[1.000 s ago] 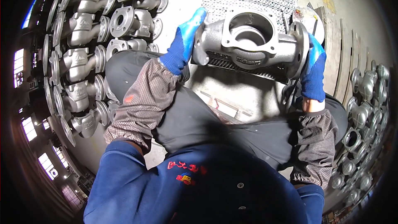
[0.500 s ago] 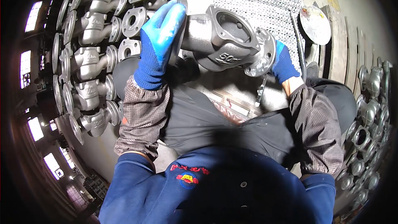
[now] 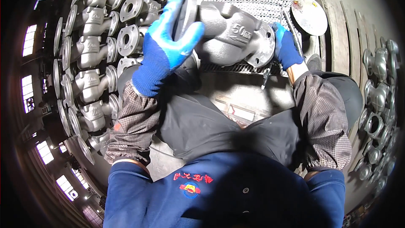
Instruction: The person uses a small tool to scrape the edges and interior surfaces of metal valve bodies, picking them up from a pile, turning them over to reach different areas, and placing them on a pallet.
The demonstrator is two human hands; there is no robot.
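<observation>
A grey cast-metal valve body (image 3: pixel 230 33) with a round flange at each end lies crosswise in front of me, over a patterned metal surface. My left hand (image 3: pixel 168 44), in a blue coated glove, grips the left flange, fingers up its outer face and thumb on the inner side. At the other end, my right hand (image 3: pixel 286 46), also gloved, holds the edge of the right flange; its fingertips are partly hidden behind it. Raised markings on the casting's side face me, and its large opening is out of sight.
Rows of similar valve bodies (image 3: pixel 90 50) are stacked at my left. More castings (image 3: pixel 377 93) lie at the far right, beside wooden slats (image 3: pixel 339 38). A round whitish disc (image 3: pixel 309 15) and a dark rod (image 3: pixel 294 33) sit just beyond my right hand.
The valve body has rolled over: its large opening faced up before, and now the marked side does. My left thumb has swung out to the flange's inner side. Both hands stay on the ends.
</observation>
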